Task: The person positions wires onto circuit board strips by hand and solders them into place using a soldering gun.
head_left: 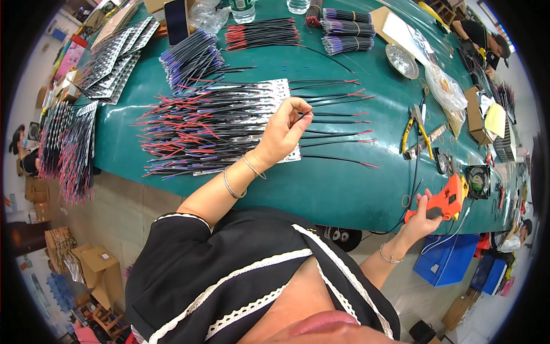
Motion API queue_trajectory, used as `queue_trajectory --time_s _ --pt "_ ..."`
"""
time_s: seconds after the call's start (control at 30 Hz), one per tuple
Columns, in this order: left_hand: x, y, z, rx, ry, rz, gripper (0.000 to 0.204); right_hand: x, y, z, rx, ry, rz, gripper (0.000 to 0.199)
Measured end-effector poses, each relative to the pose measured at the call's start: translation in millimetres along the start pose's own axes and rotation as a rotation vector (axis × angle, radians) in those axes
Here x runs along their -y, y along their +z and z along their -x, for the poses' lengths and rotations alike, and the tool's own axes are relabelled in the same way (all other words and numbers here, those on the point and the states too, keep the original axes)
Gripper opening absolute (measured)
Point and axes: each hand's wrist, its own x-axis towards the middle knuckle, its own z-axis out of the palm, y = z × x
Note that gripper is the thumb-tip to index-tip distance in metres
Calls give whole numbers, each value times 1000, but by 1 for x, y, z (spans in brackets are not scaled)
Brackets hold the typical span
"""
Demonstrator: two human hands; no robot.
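Over wires (217, 131) at eleven o'clock, holding the left hand (281, 129) with fingertips (302, 105) pinched narrow; cannot tell if on anything. At three o'clock, gripping an orange tool (451, 196) in the right hand (423, 218). Beyond, see pliers (407, 136) at two o'clock, a bin (444, 264) at four.

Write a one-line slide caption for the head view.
Left hand over rows of black wires, right hand gripping an orange tool, at a green table.
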Motion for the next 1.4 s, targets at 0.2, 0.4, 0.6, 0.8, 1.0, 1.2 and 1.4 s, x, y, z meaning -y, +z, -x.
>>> queue_trajectory --time_s 0.2,0.4,0.6,0.8,1.0,1.2,1.4 --pt "-18 1 -6 101 226 -303 19 13 3 4 174 129 -208 28" --pt "-55 -18 -4 300 -174 -204 24 20 20 17 389 298 -494 34" --pt "7 -67 11 19 -646 349 28 10 32 29 506 451 -616 36" --pt "2 -66 15 47 -598 275 27 13 39 50 676 496 -724 40" --pt "-42 -52 24 150 -424 -234 13 20 40 76 762 489 -621 43" --pt "-36 -43 44 253 -55 -749 8 24 27 102 887 569 -455 40" --pt "-29 -41 46 270 -109 -759 6 22 14 118 977 656 -360 46"
